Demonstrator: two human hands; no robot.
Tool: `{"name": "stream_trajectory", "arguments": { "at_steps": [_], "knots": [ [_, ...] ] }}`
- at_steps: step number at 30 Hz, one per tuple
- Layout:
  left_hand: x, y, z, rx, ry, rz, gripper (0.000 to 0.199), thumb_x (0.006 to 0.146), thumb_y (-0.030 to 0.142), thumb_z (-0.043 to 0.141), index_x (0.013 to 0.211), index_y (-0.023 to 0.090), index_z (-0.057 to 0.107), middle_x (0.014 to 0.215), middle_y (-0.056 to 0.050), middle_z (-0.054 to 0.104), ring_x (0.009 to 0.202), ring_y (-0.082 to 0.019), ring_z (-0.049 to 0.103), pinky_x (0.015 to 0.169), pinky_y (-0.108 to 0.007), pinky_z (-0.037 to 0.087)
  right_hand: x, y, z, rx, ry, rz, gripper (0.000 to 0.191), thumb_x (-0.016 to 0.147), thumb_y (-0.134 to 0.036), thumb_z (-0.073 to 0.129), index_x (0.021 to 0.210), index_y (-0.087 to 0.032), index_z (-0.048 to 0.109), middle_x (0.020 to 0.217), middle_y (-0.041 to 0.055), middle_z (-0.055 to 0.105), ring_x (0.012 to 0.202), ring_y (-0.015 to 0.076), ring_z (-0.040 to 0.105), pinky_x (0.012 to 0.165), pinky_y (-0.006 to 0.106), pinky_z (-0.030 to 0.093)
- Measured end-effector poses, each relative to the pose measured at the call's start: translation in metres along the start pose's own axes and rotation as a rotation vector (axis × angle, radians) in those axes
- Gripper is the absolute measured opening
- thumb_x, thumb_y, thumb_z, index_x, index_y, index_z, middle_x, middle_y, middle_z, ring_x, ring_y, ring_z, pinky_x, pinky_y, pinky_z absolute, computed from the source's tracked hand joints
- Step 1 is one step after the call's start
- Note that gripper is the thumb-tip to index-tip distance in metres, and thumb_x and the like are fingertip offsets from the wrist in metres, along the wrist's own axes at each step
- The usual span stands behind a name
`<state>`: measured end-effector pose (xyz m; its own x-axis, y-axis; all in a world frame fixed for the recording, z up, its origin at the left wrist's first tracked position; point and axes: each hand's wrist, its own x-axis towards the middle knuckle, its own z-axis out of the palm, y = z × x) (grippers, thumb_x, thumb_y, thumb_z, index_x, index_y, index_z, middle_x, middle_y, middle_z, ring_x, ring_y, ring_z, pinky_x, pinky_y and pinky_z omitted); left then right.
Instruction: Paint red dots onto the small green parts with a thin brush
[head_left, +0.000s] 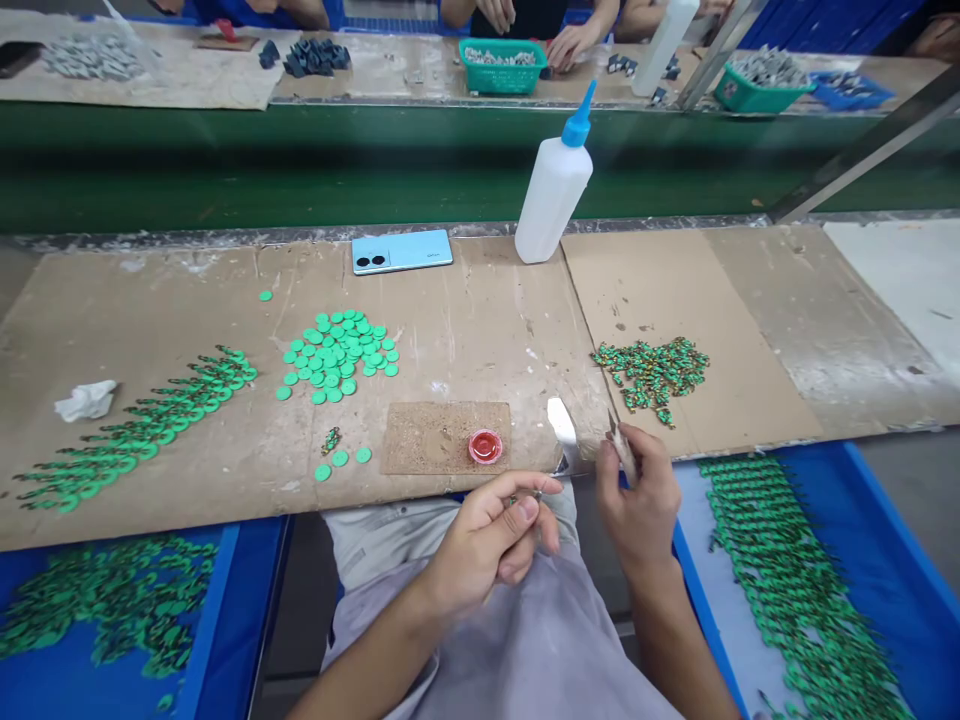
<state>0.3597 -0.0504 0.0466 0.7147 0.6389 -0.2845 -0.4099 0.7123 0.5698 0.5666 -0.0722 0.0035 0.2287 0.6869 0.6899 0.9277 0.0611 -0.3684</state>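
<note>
My left hand (499, 530) is closed in a pinch over my lap, in front of the bench edge. Between its fingers is a small green and metal piece (514, 499), mostly hidden. My right hand (641, 490) is closed around a thin pointed tool with a pale handle (623, 452), its dark tip pointing up. Near both hands, a small round cup of red liquid (485, 447) stands on a brown board (424, 440). A pile of small green and gold parts (656, 372) lies beyond my right hand. Loose green discs (334, 355) lie to the left.
At far left, a slanted row of green discs with dark parts (142, 430) lies near a crumpled tissue (86, 400). A light-blue phone (405, 251) and a white squeeze bottle (553, 195) stand behind. Blue trays (225, 620) (892, 560) flank my lap. Other people's hands (574, 45) work opposite.
</note>
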Motion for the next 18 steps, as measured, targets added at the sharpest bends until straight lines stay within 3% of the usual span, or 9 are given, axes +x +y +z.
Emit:
{"name": "stream_trajectory", "arguments": {
  "at_steps": [7,12,15,18],
  "knots": [
    [-0.004,0.003,0.002,-0.027,0.013,0.015,0.032,0.093,0.040,0.078,0.114,0.018,0.066,0.078,0.001,0.070,0.040,0.001,0.027,0.039,-0.016,0.022,-0.002,-0.014,-0.006,0.263,-0.028,-0.020,0.017,0.106,-0.024,0.058,0.120,-0.020,0.066,0.092,0.0075,0.075,0.078,0.0210,0.075,0.068,0.032,0.063],
    [-0.005,0.002,0.005,0.227,0.141,0.107,0.028,0.096,0.040,0.073,0.109,0.018,0.063,0.093,-0.001,0.070,0.046,-0.001,0.042,0.044,-0.018,0.030,-0.005,-0.030,-0.018,0.553,-0.160,-0.155,0.024,0.107,-0.020,0.053,0.127,-0.020,0.066,0.091,0.0080,0.078,0.074,0.0206,0.076,0.060,0.030,0.062],
    [-0.005,0.001,0.007,0.392,0.205,0.126,0.023,0.099,0.038,0.067,0.107,0.018,0.062,0.090,-0.001,0.069,0.052,-0.005,0.048,0.051,-0.021,0.037,-0.001,-0.033,-0.021,0.557,-0.216,-0.226,0.026,0.102,-0.012,0.057,0.126,-0.017,0.067,0.090,0.0087,0.079,0.074,0.0201,0.077,0.059,0.027,0.061],
    [-0.004,0.000,0.007,0.551,0.260,0.169,0.021,0.102,0.037,0.061,0.110,0.017,0.064,0.086,-0.003,0.070,0.075,-0.014,0.063,0.071,-0.026,0.049,0.003,-0.034,-0.022,0.515,-0.269,-0.275,0.028,0.098,-0.007,0.061,0.123,-0.017,0.067,0.087,0.0073,0.080,0.070,0.0194,0.077,0.061,0.027,0.061]
  ]
}}
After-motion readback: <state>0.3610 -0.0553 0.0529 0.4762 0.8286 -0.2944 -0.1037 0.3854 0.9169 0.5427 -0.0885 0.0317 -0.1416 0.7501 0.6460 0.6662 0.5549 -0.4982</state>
